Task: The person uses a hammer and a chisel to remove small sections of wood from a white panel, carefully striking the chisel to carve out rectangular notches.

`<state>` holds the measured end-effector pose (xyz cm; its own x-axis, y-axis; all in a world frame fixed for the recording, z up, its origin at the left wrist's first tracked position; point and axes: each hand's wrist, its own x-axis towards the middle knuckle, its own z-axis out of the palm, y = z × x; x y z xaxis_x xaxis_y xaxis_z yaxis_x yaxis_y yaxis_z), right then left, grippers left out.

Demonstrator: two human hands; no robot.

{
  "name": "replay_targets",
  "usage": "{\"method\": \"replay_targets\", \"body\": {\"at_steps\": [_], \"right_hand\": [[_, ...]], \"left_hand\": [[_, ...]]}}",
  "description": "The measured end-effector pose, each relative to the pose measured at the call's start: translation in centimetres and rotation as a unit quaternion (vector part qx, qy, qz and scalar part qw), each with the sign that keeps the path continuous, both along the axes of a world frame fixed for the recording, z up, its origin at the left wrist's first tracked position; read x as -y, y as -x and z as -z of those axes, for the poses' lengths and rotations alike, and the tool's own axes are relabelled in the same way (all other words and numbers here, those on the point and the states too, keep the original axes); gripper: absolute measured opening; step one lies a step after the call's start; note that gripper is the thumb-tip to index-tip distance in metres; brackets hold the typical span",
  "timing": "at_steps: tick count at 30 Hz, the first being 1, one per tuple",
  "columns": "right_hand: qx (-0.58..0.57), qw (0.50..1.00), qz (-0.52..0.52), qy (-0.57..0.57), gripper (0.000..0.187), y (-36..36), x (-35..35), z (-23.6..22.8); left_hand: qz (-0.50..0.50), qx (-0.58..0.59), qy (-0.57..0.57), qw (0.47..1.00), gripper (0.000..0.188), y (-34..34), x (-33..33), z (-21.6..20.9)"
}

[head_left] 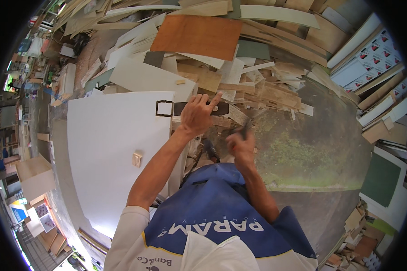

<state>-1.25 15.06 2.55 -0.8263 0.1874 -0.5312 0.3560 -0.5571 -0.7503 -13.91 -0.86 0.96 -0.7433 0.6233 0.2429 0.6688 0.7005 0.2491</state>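
My left hand (195, 115) is wrapped around a dark, flat bar-shaped tool (223, 109) at the right edge of the white panel (108, 131). The index finger points out along it, and a pale round spot shows near its right end. Just left of the bar, a square black outline (157, 108) surrounds a white patch on the panel. To the right, my right hand (241, 143) is closed and blurred by motion. It grips a thin dark tool (245, 130), too smeared to name. A small light wooden block (137, 158) lies on the panel.
Offcuts (276, 92) and boards are heaped beyond the panel, with an orange-brown sheet (196, 36) on top. Stacked panels (371, 63) lean at the far right. A green-stained concrete floor (298, 158) lies to my right; a shoe (210, 149) shows below my hands.
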Motion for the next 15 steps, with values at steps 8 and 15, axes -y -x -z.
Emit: {"method": "replay_targets", "body": {"at_steps": [8,15], "right_hand": [[0.015,0.982,0.167,0.081,0.022,0.6,-2.9,0.6],[0.012,0.973,0.183,0.137,0.021,0.0,-3.4,0.5]], "left_hand": [[0.007,-0.006,0.02,1.0,0.07,0.0,0.7,0.8],[-0.013,0.014,0.017,1.0,0.077,0.7,0.6,0.7]]}}
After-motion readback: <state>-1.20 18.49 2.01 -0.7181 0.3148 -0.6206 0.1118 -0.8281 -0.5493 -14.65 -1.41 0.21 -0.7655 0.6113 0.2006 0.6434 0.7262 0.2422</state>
